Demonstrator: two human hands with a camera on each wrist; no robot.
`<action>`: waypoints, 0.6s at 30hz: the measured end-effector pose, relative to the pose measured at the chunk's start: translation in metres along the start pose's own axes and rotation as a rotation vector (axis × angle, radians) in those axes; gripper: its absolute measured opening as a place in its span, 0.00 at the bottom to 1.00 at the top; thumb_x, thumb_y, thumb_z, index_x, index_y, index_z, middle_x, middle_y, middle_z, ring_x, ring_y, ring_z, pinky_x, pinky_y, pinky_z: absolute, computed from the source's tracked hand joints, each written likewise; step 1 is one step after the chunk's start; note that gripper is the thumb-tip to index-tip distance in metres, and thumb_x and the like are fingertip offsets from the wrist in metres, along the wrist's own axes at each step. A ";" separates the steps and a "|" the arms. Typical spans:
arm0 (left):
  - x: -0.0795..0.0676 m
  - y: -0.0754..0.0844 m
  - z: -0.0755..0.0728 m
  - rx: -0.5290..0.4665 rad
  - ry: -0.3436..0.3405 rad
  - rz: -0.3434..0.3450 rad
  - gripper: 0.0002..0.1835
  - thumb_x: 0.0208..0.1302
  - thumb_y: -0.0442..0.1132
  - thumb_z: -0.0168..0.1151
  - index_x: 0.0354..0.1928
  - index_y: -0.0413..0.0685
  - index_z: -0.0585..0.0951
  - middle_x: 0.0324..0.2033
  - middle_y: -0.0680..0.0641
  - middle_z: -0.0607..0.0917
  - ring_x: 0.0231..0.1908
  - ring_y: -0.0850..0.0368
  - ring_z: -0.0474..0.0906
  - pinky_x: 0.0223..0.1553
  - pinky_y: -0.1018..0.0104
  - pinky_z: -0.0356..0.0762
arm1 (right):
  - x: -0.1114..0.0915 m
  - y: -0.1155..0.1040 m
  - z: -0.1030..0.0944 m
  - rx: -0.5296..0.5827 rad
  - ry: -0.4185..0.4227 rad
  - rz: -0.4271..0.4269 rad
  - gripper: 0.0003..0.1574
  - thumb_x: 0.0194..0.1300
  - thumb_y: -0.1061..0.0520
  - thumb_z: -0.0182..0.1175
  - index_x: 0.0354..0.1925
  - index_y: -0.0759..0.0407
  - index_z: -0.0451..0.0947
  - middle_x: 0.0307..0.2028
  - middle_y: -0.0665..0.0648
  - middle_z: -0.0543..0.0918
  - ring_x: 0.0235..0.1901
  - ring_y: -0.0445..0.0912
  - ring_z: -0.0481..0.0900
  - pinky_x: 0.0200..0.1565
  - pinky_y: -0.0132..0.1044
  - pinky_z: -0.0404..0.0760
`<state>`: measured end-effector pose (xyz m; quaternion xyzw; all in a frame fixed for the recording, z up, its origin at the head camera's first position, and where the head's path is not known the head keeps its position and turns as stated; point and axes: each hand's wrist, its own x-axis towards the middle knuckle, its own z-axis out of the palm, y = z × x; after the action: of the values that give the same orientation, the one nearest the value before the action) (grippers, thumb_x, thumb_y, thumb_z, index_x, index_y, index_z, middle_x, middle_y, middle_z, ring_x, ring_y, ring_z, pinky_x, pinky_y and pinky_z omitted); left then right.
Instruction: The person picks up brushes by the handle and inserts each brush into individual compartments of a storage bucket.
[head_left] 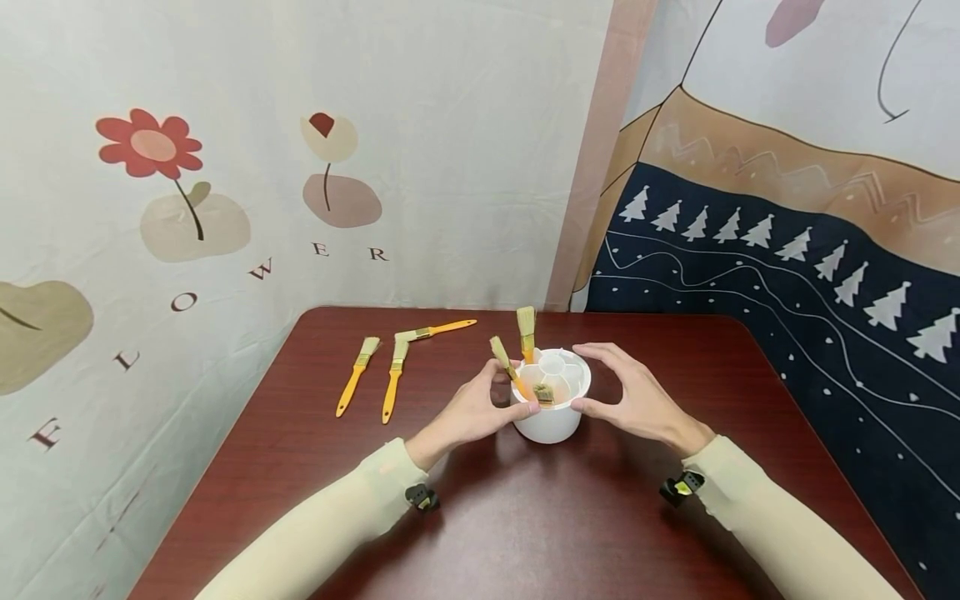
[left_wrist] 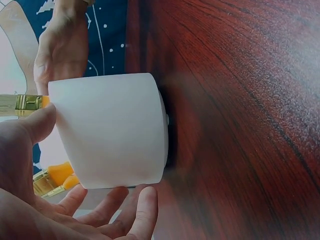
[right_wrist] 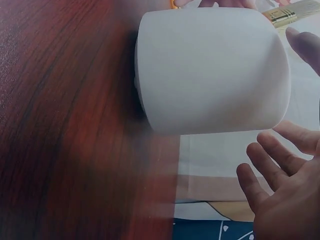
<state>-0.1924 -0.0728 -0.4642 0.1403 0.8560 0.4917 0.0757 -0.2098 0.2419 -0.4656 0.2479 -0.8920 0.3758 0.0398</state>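
Observation:
A white brush-washing bucket (head_left: 549, 427), divided inside, stands upright between the two hands. Its base is at or just above the tabletop; I cannot tell which. My left hand (head_left: 474, 408) holds its left side, with the thumb at the rim and the other fingers round the wall. My right hand (head_left: 637, 402) is at the right side, its fingers spread and fairly straight, thumb and index finger near the rim. A paintbrush (head_left: 527, 329) stands bristles up at the bucket's back, and another paintbrush (head_left: 502, 357) leans left. The bristles of a third paintbrush (head_left: 544, 394) show low inside.
Left of the bucket lie three yellow-handled paintbrushes on the dark red table (head_left: 480, 542): a left one (head_left: 352, 389), a middle one (head_left: 393, 387) and a far one (head_left: 442, 328) lying crosswise. Patterned cloth (head_left: 465, 150) hangs behind the table's back edge.

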 end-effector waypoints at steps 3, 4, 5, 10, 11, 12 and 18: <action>0.000 -0.001 0.000 0.000 0.003 0.000 0.40 0.72 0.56 0.83 0.78 0.55 0.77 0.68 0.41 0.91 0.70 0.42 0.89 0.74 0.39 0.86 | 0.002 0.001 0.002 0.006 -0.013 0.009 0.55 0.70 0.33 0.82 0.87 0.35 0.72 0.84 0.51 0.76 0.85 0.57 0.73 0.82 0.80 0.71; 0.000 -0.001 0.000 -0.001 0.002 0.000 0.40 0.72 0.56 0.83 0.79 0.55 0.77 0.68 0.41 0.91 0.70 0.42 0.89 0.74 0.39 0.86 | 0.002 0.002 0.002 0.008 -0.015 0.011 0.55 0.70 0.33 0.82 0.87 0.35 0.71 0.84 0.51 0.76 0.85 0.57 0.73 0.82 0.80 0.71; 0.000 -0.001 0.000 -0.002 0.001 0.000 0.40 0.72 0.56 0.83 0.79 0.55 0.76 0.68 0.41 0.91 0.70 0.43 0.89 0.74 0.39 0.86 | 0.003 0.002 0.003 0.011 -0.018 0.011 0.55 0.70 0.32 0.82 0.87 0.35 0.71 0.84 0.51 0.76 0.85 0.57 0.73 0.82 0.79 0.71; 0.000 0.000 -0.001 -0.011 -0.012 0.005 0.40 0.72 0.56 0.82 0.79 0.55 0.76 0.69 0.41 0.91 0.71 0.43 0.88 0.75 0.39 0.86 | 0.004 0.004 0.004 0.004 -0.026 0.005 0.55 0.71 0.33 0.82 0.87 0.39 0.72 0.83 0.51 0.78 0.83 0.56 0.76 0.82 0.77 0.73; 0.000 -0.001 -0.001 -0.014 -0.015 0.007 0.40 0.73 0.56 0.82 0.79 0.55 0.76 0.69 0.41 0.91 0.72 0.43 0.88 0.75 0.39 0.86 | 0.005 0.004 0.005 0.001 -0.025 0.002 0.55 0.71 0.33 0.82 0.87 0.41 0.72 0.83 0.52 0.79 0.83 0.57 0.76 0.82 0.77 0.73; 0.000 -0.001 -0.001 -0.013 -0.018 0.012 0.40 0.73 0.55 0.82 0.79 0.54 0.75 0.69 0.41 0.90 0.72 0.43 0.88 0.75 0.39 0.86 | 0.005 0.004 0.005 -0.003 -0.024 -0.003 0.55 0.71 0.34 0.82 0.87 0.42 0.73 0.82 0.52 0.79 0.82 0.57 0.77 0.81 0.76 0.74; 0.002 -0.004 0.000 -0.026 -0.030 0.009 0.40 0.73 0.55 0.82 0.80 0.55 0.75 0.70 0.42 0.90 0.72 0.44 0.88 0.75 0.41 0.86 | 0.006 0.007 0.006 -0.024 -0.009 -0.025 0.55 0.72 0.35 0.82 0.86 0.49 0.74 0.82 0.54 0.80 0.81 0.58 0.78 0.80 0.75 0.76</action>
<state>-0.1945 -0.0743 -0.4672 0.1504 0.8477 0.5009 0.0883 -0.2174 0.2395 -0.4729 0.2603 -0.8934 0.3636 0.0433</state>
